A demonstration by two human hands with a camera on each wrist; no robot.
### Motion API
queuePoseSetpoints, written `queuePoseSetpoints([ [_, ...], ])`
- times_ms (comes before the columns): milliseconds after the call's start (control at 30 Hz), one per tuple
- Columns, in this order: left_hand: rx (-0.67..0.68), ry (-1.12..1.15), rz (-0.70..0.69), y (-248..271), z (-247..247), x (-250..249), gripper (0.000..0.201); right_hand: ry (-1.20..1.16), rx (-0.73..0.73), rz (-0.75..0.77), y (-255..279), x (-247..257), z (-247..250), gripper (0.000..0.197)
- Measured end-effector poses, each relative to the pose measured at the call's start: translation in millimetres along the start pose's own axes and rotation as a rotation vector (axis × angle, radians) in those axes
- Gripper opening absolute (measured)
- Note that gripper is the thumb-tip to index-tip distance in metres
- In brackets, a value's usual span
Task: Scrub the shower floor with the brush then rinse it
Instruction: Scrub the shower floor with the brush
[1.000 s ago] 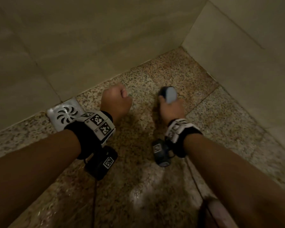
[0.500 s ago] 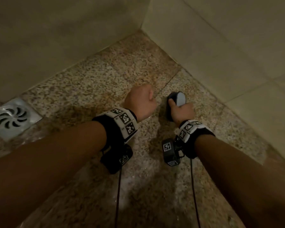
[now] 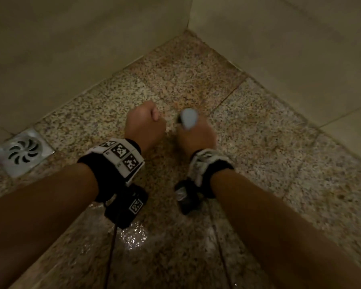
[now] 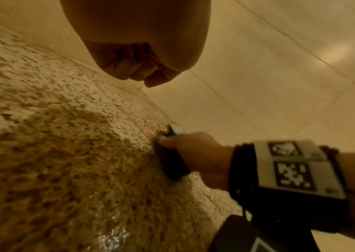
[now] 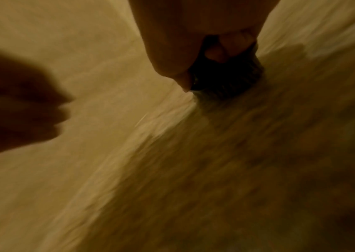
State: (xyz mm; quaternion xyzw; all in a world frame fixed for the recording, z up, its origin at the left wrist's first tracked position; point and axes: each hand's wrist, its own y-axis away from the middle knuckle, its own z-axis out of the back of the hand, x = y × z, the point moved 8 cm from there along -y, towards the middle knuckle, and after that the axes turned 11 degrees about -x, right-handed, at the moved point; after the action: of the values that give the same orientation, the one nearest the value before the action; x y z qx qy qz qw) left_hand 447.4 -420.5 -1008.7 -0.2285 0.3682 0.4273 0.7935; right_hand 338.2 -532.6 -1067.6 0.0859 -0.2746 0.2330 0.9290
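Right hand (image 3: pixel 193 135) fingers curl round the brush (image 3: pixel 189 118), bristles under the fingers and down on the wet floor (image 3: pixel 258 130) to scrub; left hand (image 3: pixel 144 126), fisted and empty, hovers beside it.

You're down over the speckled granite shower floor (image 3: pixel 258 132), facing its far corner where the two beige tiled walls (image 3: pixel 71 49) meet. Your right hand (image 3: pixel 195 135) has the pale-backed, dark-bristled scrub brush (image 3: pixel 188 118) on the floor, short of that corner, nearer the right-hand wall. Your left hand (image 3: pixel 144 126) sits just beside it on the left, apart from it and above the floor. The square metal floor drain (image 3: pixel 23 152) lies far left, against the left wall's foot. A wet patch (image 3: pixel 133 236) lies nearer you, under your wrists.
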Motion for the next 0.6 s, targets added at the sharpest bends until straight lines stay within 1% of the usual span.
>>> queuePoseSetpoints([
  [33, -0.004, -0.013, 0.009, 0.8, 0.1, 1.7, 0.035, -0.041, 0.073, 0.016, 3.7, 18.5, -20.7, 0.038],
  [67, -0.01, -0.026, 0.033, 2.5, -0.7, 4.6, 0.034, -0.051, 0.139, -0.005, 7.0, 31.6, -32.1, 0.043],
  [100, -0.007, -0.039, 0.061, 5.0, -1.9, 8.2, 0.031, -0.067, 0.164, -0.033, 9.2, 38.0, -31.8, 0.046],
  [133, 0.005, -0.049, 0.074, 9.2, -4.7, 10.9, 0.026, -0.094, 0.14, -0.044, 9.5, 36.7, -19.5, 0.047],
  [167, 0.024, -0.05, 0.062, 12.0, -7.3, 10.8, 0.021, -0.109, 0.059, -0.052, 3.4, 26.0, -1.4, 0.047],
  [233, 0.095, -0.006, 0.012, 18.0, -15.5, 8.3, 0.012, -0.054, -0.127, -0.109, -4.6, -18.1, 48.2, 0.052],
  [267, 0.115, 0.009, -0.01, 18.3, -17.1, 5.6, 0.012, -0.019, -0.209, -0.171, -8.8, -48.1, 71.1, 0.058],
  [300, 0.124, 0.006, -0.023, 17.7, -17.1, 3.2, 0.014, 0.028, -0.251, -0.265, -9.4, -77.6, 86.2, 0.066],
  [333, 0.133, -0.011, -0.034, 16.9, -18.1, 0.4, 0.016, 0.082, -0.244, -0.356, -3.3, -96.5, 94.5, 0.072],
  [367, 0.143, -0.041, -0.06, 16.6, -19.9, -4.0, 0.018, 0.138, -0.215, -0.39, 2.6, -106.5, 88.9, 0.073],
  [400, 0.152, -0.07, -0.11, 17.5, -22.3, -9.7, 0.02, 0.169, -0.18, -0.327, 7.9, -100.4, 76.4, 0.066],
  [467, 0.188, -0.097, -0.232, 23.8, -29.8, -20.4, 0.026, 0.16, -0.106, 0.007, 22.9, -53.1, 39.4, 0.032],
  [500, 0.213, -0.102, -0.269, 28.0, -33.8, -23.1, 0.029, 0.169, -0.074, 0.14, 34.1, -25.2, 21.5, 0.024],
  [533, 0.237, -0.108, -0.29, 31.5, -36.7, -24.4, 0.03, 0.186, -0.006, 0.214, 45.4, -0.7, 6.3, 0.025],
  [567, 0.256, -0.115, -0.28, 33.3, -37.5, -23.6, 0.031, 0.226, 0.1, 0.24, 51.5, 13.9, -12.7, 0.03],
  [600, 0.258, -0.116, -0.234, 34.0, -35.0, -19.9, 0.031, 0.285, 0.219, 0.25, 57.4, 26.8, -26.8, 0.036],
])
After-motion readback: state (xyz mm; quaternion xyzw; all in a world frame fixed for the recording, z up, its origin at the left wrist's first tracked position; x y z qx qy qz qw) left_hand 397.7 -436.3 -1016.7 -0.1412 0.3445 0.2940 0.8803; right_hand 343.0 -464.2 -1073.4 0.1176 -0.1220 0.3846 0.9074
